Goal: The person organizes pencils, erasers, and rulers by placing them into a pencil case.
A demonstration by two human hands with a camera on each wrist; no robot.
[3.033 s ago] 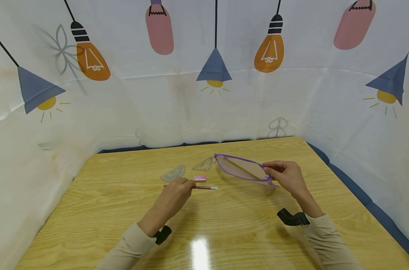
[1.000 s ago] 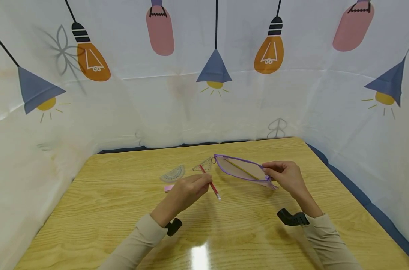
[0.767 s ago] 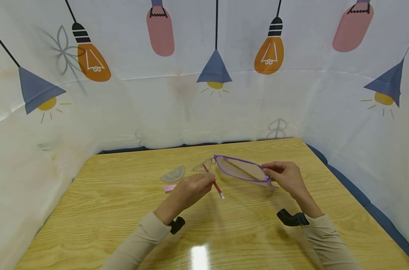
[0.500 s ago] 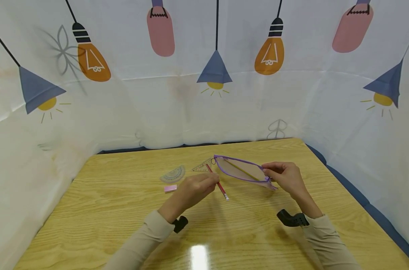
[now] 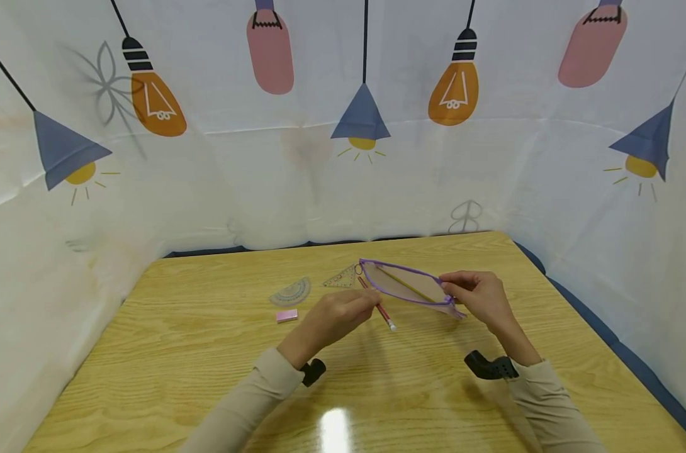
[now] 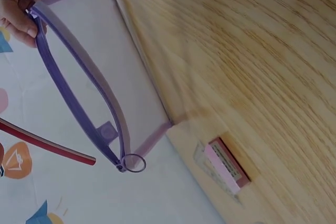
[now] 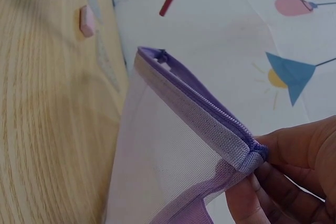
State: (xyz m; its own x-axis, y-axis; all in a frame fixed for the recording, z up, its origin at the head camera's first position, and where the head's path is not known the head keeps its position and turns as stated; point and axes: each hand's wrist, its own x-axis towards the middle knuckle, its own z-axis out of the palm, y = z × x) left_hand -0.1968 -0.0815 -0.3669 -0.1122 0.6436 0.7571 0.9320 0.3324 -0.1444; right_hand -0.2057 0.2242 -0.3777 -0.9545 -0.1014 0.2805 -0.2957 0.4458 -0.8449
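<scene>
My left hand [image 5: 340, 314] pinches a red pencil [image 5: 385, 313] with a white eraser end, held slanting just left of the pouch's near side. In the left wrist view the pencil [image 6: 47, 145] points toward the pouch's ring end. A mesh pencil pouch [image 6: 142, 77] with purple trim stands unzipped, its mouth gaping upward. Thumb and fingers of my right hand [image 5: 481, 292] grip the pouch's right zipper corner; the right wrist view shows the pinched corner [image 7: 247, 156] closely. Inside the pouch [image 5: 402, 271], a long thin yellow stick [image 5: 405, 283] shows from above.
To the left on the wooden table [image 5: 167, 352] lie a pink eraser [image 5: 287, 316], a clear protractor [image 5: 291, 292] and a clear set square [image 5: 342, 277], which sits beside the pouch's ring end. A printed white curtain [image 5: 235, 163] surrounds the table's back and sides.
My left hand has carried the pencil right toward the pouch, turning it from level to slanting. The eraser now lies farther left and nearer than three seconds ago. My right hand stays put.
</scene>
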